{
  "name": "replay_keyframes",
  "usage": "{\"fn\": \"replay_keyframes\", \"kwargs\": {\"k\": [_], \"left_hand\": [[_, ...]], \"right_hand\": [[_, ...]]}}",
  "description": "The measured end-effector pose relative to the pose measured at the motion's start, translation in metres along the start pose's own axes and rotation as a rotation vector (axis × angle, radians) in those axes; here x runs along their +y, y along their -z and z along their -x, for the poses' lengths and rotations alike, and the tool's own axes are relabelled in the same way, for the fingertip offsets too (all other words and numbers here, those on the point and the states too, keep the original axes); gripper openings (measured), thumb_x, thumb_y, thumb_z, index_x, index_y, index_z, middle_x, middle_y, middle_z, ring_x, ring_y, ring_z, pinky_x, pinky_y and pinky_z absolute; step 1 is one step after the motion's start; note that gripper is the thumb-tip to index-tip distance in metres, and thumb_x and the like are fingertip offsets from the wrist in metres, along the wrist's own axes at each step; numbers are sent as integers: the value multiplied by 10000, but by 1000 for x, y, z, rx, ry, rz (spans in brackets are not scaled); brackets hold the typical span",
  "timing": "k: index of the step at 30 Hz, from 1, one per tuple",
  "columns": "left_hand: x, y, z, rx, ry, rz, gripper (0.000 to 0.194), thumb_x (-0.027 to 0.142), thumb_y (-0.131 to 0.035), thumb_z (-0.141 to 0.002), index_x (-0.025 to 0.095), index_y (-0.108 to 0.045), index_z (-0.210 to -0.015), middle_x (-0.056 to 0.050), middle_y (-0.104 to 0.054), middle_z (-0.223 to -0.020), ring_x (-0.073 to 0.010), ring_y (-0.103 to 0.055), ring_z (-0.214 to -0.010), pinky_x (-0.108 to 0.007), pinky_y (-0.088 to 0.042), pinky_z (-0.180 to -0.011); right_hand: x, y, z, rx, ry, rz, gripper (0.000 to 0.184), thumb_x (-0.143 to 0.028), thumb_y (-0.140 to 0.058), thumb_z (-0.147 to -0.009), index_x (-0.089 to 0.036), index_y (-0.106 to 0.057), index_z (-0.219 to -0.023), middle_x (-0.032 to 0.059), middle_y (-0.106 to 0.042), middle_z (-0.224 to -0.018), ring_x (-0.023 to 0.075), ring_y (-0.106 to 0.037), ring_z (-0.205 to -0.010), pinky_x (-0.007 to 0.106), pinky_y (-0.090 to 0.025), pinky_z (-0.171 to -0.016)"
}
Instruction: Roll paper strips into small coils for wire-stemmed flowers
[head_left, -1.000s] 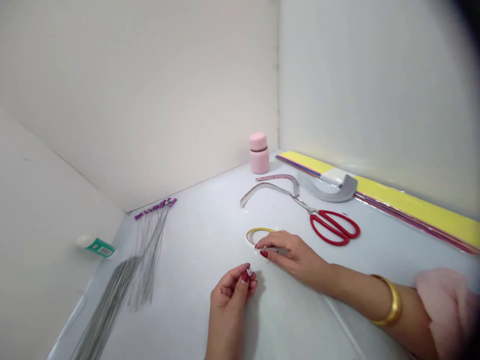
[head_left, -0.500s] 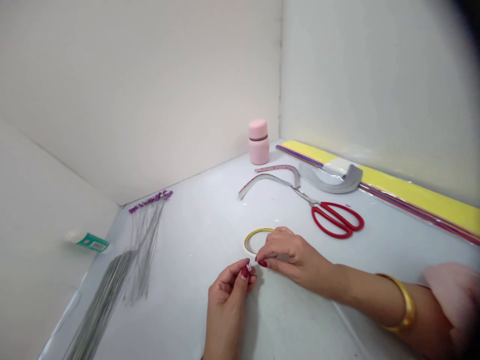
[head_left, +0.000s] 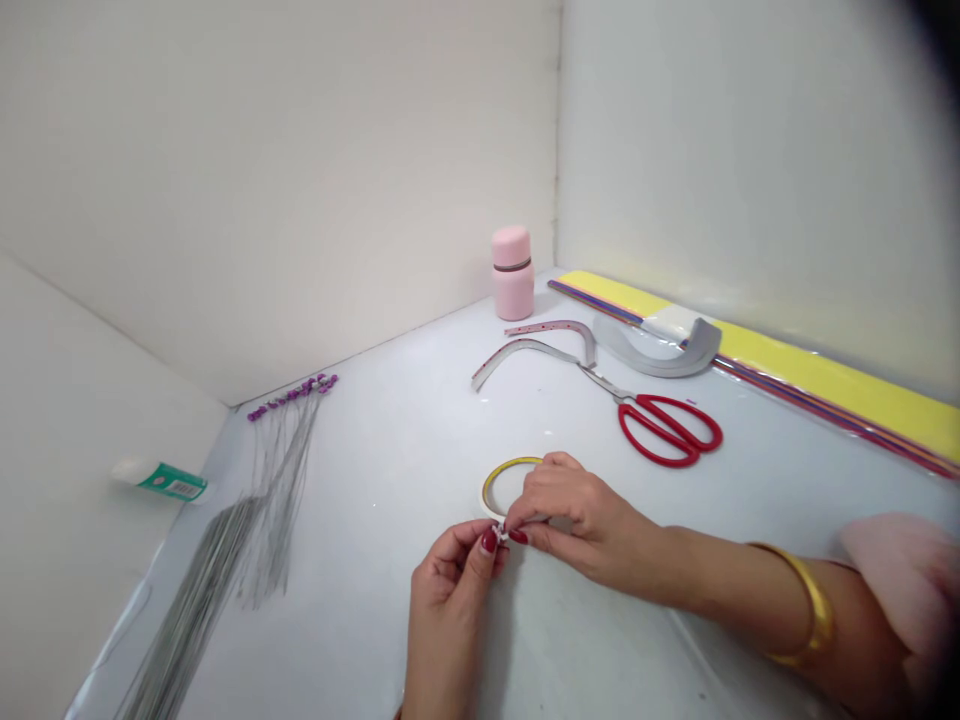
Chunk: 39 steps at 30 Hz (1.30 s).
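My left hand [head_left: 459,590] pinches a small whitish curled piece [head_left: 500,534] between thumb and forefinger; what exactly it is I cannot make out. Right beside it, the thumb and forefinger of my right hand [head_left: 566,510] are pressed together at that piece. A thin roll of tape [head_left: 491,485], white outside with a yellow inner ring, is held in my right hand, whose fingers cover its right side. The fingertips of both hands meet just below the roll, close above the white table.
Red-handled scissors [head_left: 667,430] lie behind my right hand beside curved pinkish strips [head_left: 525,345] and a grey strip [head_left: 660,365]. A pink flask [head_left: 513,275] stands in the corner. Packed coloured sheets [head_left: 825,375] line the right wall. At left are wires [head_left: 202,570], purple-tipped stems [head_left: 292,395] and a green-labelled packet [head_left: 176,482].
My right hand's fingertips have moved left and down slightly and now meet the small piece in my left hand. The whole view has shifted slightly.
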<state>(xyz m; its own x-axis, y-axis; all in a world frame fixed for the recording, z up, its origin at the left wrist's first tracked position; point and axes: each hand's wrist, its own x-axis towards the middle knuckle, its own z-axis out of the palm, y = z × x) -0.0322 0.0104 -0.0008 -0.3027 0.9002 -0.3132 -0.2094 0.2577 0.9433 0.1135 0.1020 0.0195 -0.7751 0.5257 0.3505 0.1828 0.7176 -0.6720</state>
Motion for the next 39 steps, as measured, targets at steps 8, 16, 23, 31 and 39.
{"fn": "replay_keyframes", "kwargs": {"k": [8, 16, 23, 31, 39], "left_hand": [[-2, 0, -2, -14, -31, 71, 149, 271, -615, -738, 166, -613, -844, -12, -635, -734, -96, -542, -663, -196, -436, -649], [-2, 0, 1, -19, -32, 48, 150, 282, -593, -755, 151, -634, -815, -24, -642, -736, -103, -550, -683, -193, -432, -665], [1, -2, 3, -8, -39, 26, 147, 277, -601, -744, 148, -645, -800, -32, -645, -748, -114, -539, -690, -199, -430, -656], [0, -2, 2, -20, -39, 30, 146, 281, -603, -744, 153, -647, -796, -29, -646, -749, -110, -544, -690, -201, -435, -664], [-1, -2, 2, -34, -46, 16, 148, 282, -586, -760, 156, -643, -810, -25, -642, -755, -115, -552, -712, -210, -437, -679]], "right_hand": [[-1, 0, 1, -12, 2, 7, 109, -115, -523, -788, -177, -612, -787, -10, -593, -662, 112, -513, -665, 301, -281, -741], [0, -1, 2, -14, 0, 0, 107, -114, -520, -794, -179, -605, -790, -17, -592, -667, 106, -514, -666, 297, -277, -747], [-1, -2, 3, -25, 3, 1, 120, -108, -500, -803, -181, -594, -805, -13, -603, -687, 109, -517, -669, 304, -278, -751], [-1, -2, 3, -14, -6, 9, 110, -123, -504, -807, -182, -596, -804, -8, -607, -689, 116, -517, -677, 310, -278, -753], [-1, -1, 1, -6, -9, 7, 99, -120, -516, -801, -174, -599, -793, -11, -604, -679, 112, -517, -671, 305, -279, -750]]}}
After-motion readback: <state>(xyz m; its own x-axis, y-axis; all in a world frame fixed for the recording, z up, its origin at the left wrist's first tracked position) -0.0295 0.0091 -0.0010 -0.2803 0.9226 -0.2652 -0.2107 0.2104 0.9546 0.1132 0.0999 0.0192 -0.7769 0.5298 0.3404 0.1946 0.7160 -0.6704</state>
